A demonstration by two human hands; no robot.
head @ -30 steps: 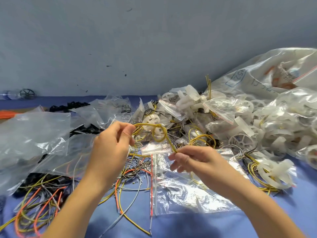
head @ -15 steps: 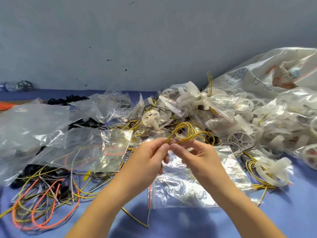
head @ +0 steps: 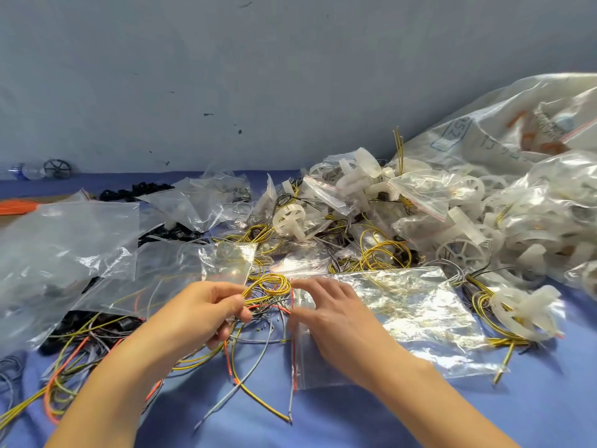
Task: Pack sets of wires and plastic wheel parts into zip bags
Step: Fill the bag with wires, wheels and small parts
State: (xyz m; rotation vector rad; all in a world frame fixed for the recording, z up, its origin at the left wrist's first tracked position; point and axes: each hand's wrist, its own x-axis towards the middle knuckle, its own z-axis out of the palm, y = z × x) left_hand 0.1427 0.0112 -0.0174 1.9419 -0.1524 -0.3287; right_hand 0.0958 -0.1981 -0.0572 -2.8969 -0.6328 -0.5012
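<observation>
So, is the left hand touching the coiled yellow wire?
Touching. The head view shows the left hand pinching the coiled yellow wire between thumb and fingers, with no gap.

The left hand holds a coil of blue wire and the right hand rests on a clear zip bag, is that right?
Not quite: the head view shows the coil in the left hand is yellow, not blue. The right hand does rest on the clear zip bag.
</observation>
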